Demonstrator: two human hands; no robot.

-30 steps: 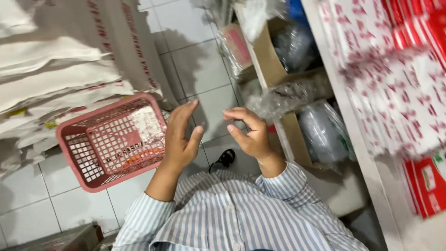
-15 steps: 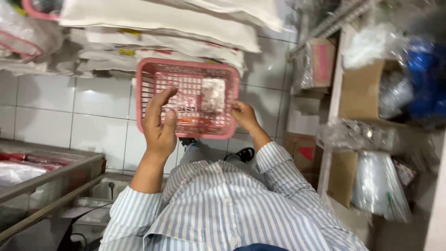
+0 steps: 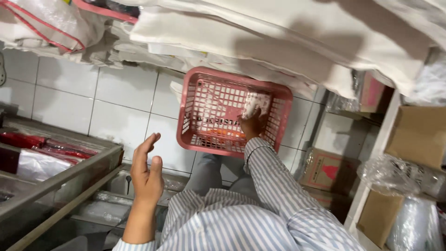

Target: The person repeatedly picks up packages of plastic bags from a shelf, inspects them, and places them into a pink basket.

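Pink basket [image 3: 195, 135], latticed, now holds the right hand [image 3: 253, 125] gripping a white packet [image 3: 256, 103]; left hand [image 3: 146, 174] withdrawn beside it, fingers spread, empty.

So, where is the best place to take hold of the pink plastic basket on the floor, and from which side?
Probably the near long rim of the pink basket, coming from above on the person's side. The rim is a thick rolled edge, and that stretch, left of the right hand reaching inside, looks unobstructed.

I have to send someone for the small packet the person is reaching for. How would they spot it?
Find the pink basket on the white tiled floor. Inside, the right hand touches a small white packet, at the far corner, paler than the orange item beside it.
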